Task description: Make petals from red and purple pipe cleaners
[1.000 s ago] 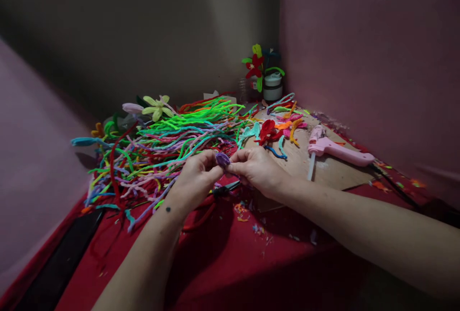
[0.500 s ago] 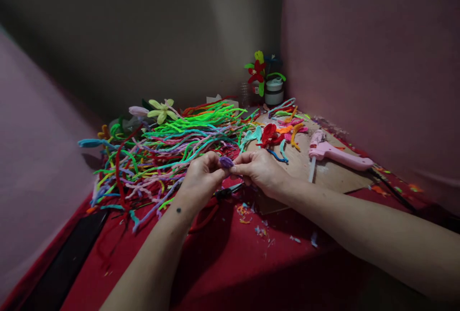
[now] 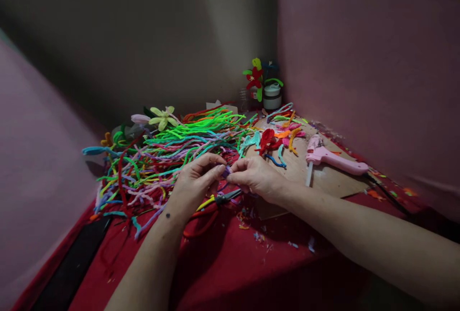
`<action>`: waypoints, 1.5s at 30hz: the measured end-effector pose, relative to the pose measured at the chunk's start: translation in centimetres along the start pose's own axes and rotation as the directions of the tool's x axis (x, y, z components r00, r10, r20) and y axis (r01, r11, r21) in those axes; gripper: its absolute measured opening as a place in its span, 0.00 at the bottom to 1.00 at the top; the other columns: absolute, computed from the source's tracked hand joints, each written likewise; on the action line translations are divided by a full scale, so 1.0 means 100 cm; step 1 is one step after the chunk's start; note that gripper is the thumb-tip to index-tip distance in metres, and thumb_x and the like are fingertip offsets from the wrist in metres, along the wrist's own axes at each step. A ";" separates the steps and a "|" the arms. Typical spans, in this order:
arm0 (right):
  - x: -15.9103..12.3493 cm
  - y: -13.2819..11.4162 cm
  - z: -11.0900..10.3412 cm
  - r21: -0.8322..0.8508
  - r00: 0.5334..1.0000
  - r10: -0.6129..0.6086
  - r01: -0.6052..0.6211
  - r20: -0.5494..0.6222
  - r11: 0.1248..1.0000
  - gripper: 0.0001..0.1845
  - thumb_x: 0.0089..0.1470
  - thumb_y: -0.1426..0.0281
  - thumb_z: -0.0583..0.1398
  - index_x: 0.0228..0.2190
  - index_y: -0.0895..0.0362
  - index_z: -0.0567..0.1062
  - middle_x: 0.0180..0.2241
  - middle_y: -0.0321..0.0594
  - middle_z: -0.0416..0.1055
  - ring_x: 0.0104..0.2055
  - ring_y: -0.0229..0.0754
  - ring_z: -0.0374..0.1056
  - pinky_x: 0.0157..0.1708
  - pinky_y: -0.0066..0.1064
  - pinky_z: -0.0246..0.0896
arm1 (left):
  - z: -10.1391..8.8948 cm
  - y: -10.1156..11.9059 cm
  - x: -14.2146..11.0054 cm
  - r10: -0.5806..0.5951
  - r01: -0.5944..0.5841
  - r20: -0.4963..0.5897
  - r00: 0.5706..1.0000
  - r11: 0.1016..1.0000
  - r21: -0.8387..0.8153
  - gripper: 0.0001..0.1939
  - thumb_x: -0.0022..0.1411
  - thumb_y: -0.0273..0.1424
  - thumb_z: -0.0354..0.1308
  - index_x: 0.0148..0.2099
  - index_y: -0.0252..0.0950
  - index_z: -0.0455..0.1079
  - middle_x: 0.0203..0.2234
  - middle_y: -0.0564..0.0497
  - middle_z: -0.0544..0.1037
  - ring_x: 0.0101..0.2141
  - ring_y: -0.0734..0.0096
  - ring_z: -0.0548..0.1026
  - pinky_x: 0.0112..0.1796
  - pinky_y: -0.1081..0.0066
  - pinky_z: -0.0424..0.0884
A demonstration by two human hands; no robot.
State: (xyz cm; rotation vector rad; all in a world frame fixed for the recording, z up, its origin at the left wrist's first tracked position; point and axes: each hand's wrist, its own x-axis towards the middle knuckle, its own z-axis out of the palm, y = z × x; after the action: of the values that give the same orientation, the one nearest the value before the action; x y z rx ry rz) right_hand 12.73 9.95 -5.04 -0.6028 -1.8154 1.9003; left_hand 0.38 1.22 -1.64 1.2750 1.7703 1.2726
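Note:
Between my two hands is a small purple pipe cleaner piece (image 3: 226, 171), mostly covered by the fingers. My left hand (image 3: 197, 180) pinches it from the left with thumb and forefinger. From the other side, the fingertips of my right hand (image 3: 253, 177) are closed on it as well. Just below the hands lie scissors (image 3: 227, 197) with dark blades and red handles, partly hidden by my left wrist. A big heap of colourful pipe cleaners (image 3: 201, 133) spreads behind and left of my hands.
A pink glue gun (image 3: 334, 160) rests on a brown board (image 3: 325, 179) at the right, near red petal shapes (image 3: 269, 142). At the back, pipe cleaner flowers (image 3: 255, 78) stand by a white lidded jar (image 3: 272, 97). Fuzz scraps (image 3: 259, 237) dot the red cloth (image 3: 230, 272).
Both hands have shifted slightly down with the purple piece, and the fingers now cover more of it. More of the scissors shows below them. The whole view has moved a little.

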 end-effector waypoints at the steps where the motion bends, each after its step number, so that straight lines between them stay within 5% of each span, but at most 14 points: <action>1: 0.000 -0.001 0.000 0.001 1.000 0.007 -0.007 0.007 1.000 0.06 0.40 0.73 0.59 0.17 0.59 0.66 0.10 0.26 0.55 0.13 0.27 0.48 0.14 0.24 0.38 | -0.001 -0.001 0.000 0.004 -0.004 0.011 1.000 1.000 0.003 0.08 0.52 0.34 0.58 0.34 0.37 0.69 0.16 0.58 0.65 0.15 0.81 0.59 0.16 0.79 0.52; 6: 0.000 -0.001 0.001 -0.063 1.000 0.027 -0.026 0.009 0.998 0.04 0.38 0.75 0.59 0.17 0.60 0.68 0.11 0.27 0.56 0.14 0.27 0.48 0.15 0.24 0.40 | -0.008 -0.002 -0.001 0.069 -0.080 0.066 0.995 0.979 0.185 0.04 0.52 0.32 0.57 0.29 0.37 0.69 0.14 0.58 0.63 0.16 0.80 0.58 0.19 0.78 0.55; 12: -0.002 -0.001 0.001 -0.090 0.999 0.040 -0.039 0.013 0.995 0.05 0.39 0.73 0.60 0.17 0.60 0.69 0.12 0.27 0.57 0.14 0.27 0.48 0.15 0.23 0.40 | -0.009 0.002 -0.004 0.284 -0.319 0.147 0.948 0.819 0.478 0.06 0.56 0.29 0.52 0.28 0.36 0.68 0.22 0.55 0.71 0.23 0.78 0.64 0.26 0.79 0.59; 15: -0.003 0.001 0.001 -0.051 0.997 0.057 -0.055 0.044 0.997 0.04 0.39 0.73 0.61 0.19 0.61 0.70 0.12 0.28 0.59 0.14 0.27 0.50 0.15 0.23 0.42 | -0.008 0.002 -0.004 0.306 -0.343 0.159 0.939 0.780 0.524 0.06 0.57 0.29 0.52 0.29 0.35 0.68 0.23 0.54 0.72 0.24 0.77 0.65 0.28 0.78 0.60; 22: 0.003 0.012 -0.006 0.088 0.970 0.149 -0.168 0.192 0.982 0.10 0.37 0.68 0.64 0.17 0.61 0.71 0.11 0.30 0.59 0.13 0.28 0.50 0.14 0.25 0.39 | -0.006 0.001 -0.007 0.319 -0.365 0.178 0.931 0.787 0.497 0.06 0.56 0.26 0.51 0.29 0.36 0.68 0.23 0.53 0.73 0.25 0.75 0.67 0.28 0.76 0.61; 30: 0.002 0.015 -0.002 0.120 0.976 0.182 -0.196 0.121 0.973 0.06 0.34 0.73 0.62 0.15 0.60 0.69 0.10 0.29 0.57 0.12 0.29 0.49 0.14 0.26 0.36 | 0.001 -0.003 -0.005 0.351 -0.350 0.091 0.932 0.804 0.480 0.06 0.54 0.25 0.51 0.28 0.36 0.69 0.22 0.53 0.73 0.24 0.75 0.69 0.28 0.75 0.62; 34: -0.004 0.004 0.002 0.052 0.991 0.127 -0.129 0.036 0.990 0.07 0.36 0.73 0.60 0.13 0.60 0.67 0.09 0.29 0.57 0.12 0.28 0.47 0.15 0.27 0.35 | 0.001 0.000 -0.004 0.088 -0.095 0.041 0.995 0.975 0.201 0.05 0.52 0.31 0.55 0.28 0.35 0.69 0.15 0.55 0.68 0.16 0.78 0.62 0.20 0.76 0.58; 37: -0.007 -0.003 0.005 0.065 0.993 0.119 -0.120 0.016 0.991 0.08 0.35 0.73 0.60 0.12 0.60 0.67 0.10 0.29 0.57 0.13 0.28 0.48 0.15 0.26 0.36 | 0.002 0.000 -0.004 -0.029 0.028 0.052 0.998 0.999 0.022 0.07 0.51 0.34 0.56 0.27 0.34 0.69 0.12 0.57 0.65 0.13 0.79 0.58 0.17 0.76 0.54; 42: -0.004 0.001 0.009 0.081 0.992 0.124 -0.123 -0.008 0.989 0.08 0.36 0.73 0.60 0.12 0.60 0.66 0.09 0.29 0.56 0.11 0.27 0.46 0.14 0.26 0.34 | 0.009 -0.008 -0.004 0.289 -0.238 -0.175 0.941 0.935 0.263 0.05 0.51 0.29 0.57 0.24 0.35 0.70 0.18 0.54 0.71 0.21 0.76 0.66 0.26 0.75 0.61; 45: -0.001 0.001 0.009 0.107 0.990 0.138 -0.136 -0.019 0.985 0.09 0.35 0.71 0.61 0.12 0.60 0.67 0.09 0.30 0.58 0.11 0.28 0.47 0.14 0.26 0.34 | 0.008 -0.008 -0.001 0.243 -0.203 -0.200 0.949 0.958 0.203 0.06 0.52 0.31 0.56 0.25 0.35 0.69 0.16 0.55 0.68 0.19 0.77 0.64 0.23 0.76 0.60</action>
State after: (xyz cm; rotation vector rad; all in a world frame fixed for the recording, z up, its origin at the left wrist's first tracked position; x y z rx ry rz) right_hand 12.32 9.15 -5.14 -0.7287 -1.6841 2.0533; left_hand 0.84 1.30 -2.63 1.5214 1.9796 1.4570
